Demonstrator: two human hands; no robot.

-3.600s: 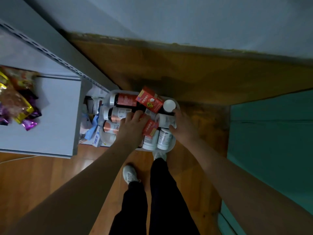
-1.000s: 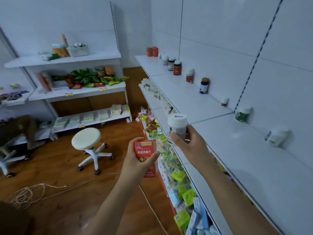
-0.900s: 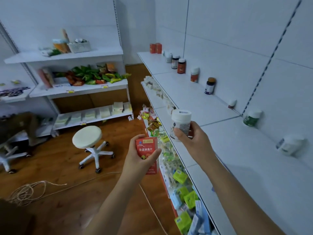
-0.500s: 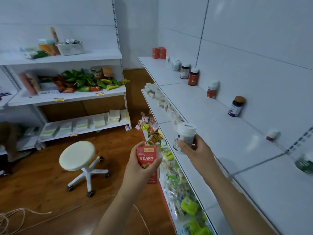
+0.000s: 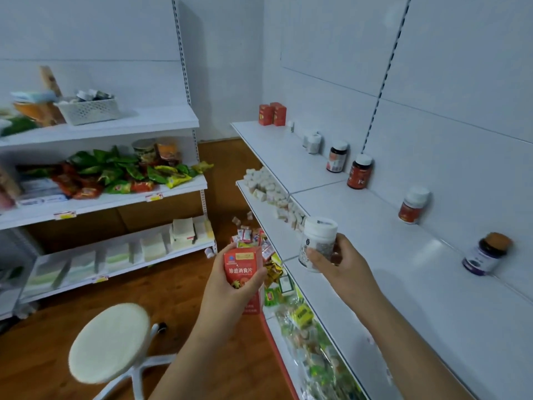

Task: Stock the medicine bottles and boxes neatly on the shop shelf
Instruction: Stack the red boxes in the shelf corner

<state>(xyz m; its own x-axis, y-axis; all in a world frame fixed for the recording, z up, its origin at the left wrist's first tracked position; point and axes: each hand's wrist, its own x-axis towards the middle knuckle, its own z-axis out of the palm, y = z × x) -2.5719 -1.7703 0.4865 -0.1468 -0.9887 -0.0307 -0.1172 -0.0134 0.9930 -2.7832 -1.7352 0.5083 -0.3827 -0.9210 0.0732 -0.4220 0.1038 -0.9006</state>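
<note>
Right hand (image 5: 343, 264) grips a white plastic bottle (image 5: 316, 243) round its middle; left hand (image 5: 230, 287) clasps a red cardboard box (image 5: 241, 267); both look light and rigid.

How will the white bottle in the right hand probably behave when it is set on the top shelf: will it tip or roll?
The white bottle looks rigid plastic, so the right hand should not dent it. It is taller than wide, so a careless nudge might tip it. Once on its round side, it would likely roll on the smooth top shelf.

Bottles (image 5: 358, 172) line the shelf (image 5: 403, 284) rear, stool (image 5: 108, 340) left.
</note>
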